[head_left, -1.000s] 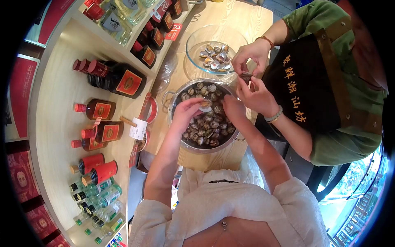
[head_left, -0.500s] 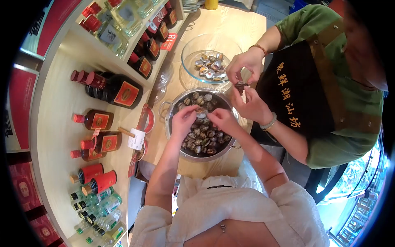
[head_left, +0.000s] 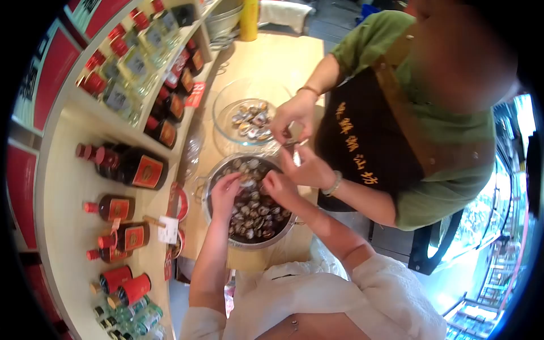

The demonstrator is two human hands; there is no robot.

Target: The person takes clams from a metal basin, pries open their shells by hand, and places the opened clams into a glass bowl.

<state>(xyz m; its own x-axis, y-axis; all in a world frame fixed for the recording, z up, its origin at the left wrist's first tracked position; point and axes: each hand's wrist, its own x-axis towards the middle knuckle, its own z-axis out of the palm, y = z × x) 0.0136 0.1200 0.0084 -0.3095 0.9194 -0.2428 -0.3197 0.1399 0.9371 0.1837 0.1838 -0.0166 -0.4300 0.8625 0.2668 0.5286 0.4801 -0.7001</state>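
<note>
My left hand (head_left: 225,191) is over the big metal pot (head_left: 211,218), its fingers pinching a pale clam shell (head_left: 247,183) at the fingertips. Just to its right, my right hand (head_left: 279,188) has its fingers pressed together; blur hides what they may hold. Below both hands, the pot is filled with dark ribbed clams (head_left: 255,218). A glass bowl (head_left: 217,122) behind the pot contains several opened clams (head_left: 251,120) with pale insides.
To the right, a co-worker in a dark apron (head_left: 368,130) handles a small dark shell (head_left: 290,144) with both hands near the pot. Shelves of bottles (head_left: 133,164) line the left. A yellow cylinder (head_left: 249,20) stands at the table's (head_left: 289,56) far end.
The view has shifted, so the scene sits farther left and lower. My hands, earlier together on an opened clam, are now farther apart, the pale shell by my left fingertips.
</note>
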